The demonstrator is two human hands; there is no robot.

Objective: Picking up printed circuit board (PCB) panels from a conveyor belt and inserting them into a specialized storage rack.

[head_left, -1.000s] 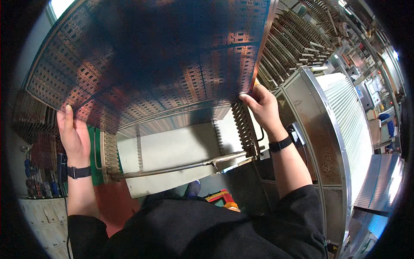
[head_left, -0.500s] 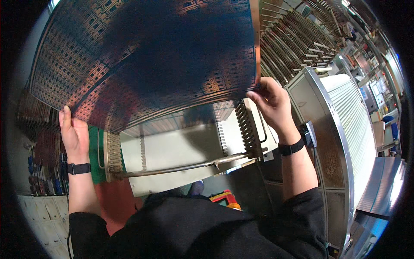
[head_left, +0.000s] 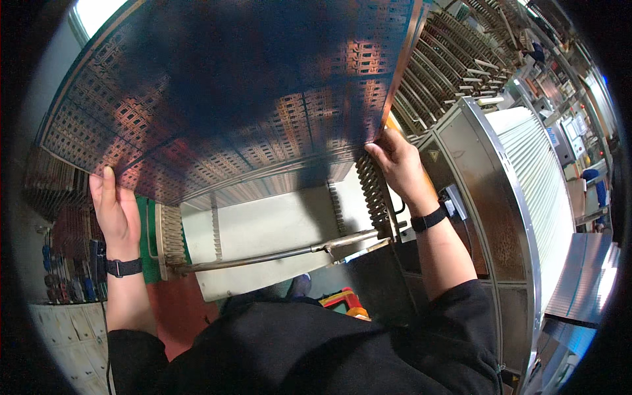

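Note:
A large, thin circuit board panel [head_left: 250, 99], dark blue with a copper pattern, spans the upper part of the view and bows slightly. At its near left corner, my left hand [head_left: 117, 207] is closed on the edge, thumb on the facing side. My right hand [head_left: 401, 168] pinches the near right corner. Below the panel is a rack with a slotted comb on the left [head_left: 172, 234] and another toothed comb on the right [head_left: 374, 194], joined by a metal rod [head_left: 263, 261]. Other patterned panels show partly behind the held panel's lower edge.
A pale board [head_left: 270, 227] lies beneath the rack. To the right stands a metal cabinet [head_left: 490, 197] with white ribbed slats [head_left: 530, 155]. Several toothed racks [head_left: 454, 59] are at the upper right. A red and yellow object [head_left: 345, 303] is on the floor near my feet.
The panel has tilted, its right edge now slanting rightward toward the top. My right hand has shifted slightly left and down with its corner; my left hand has dipped a little.

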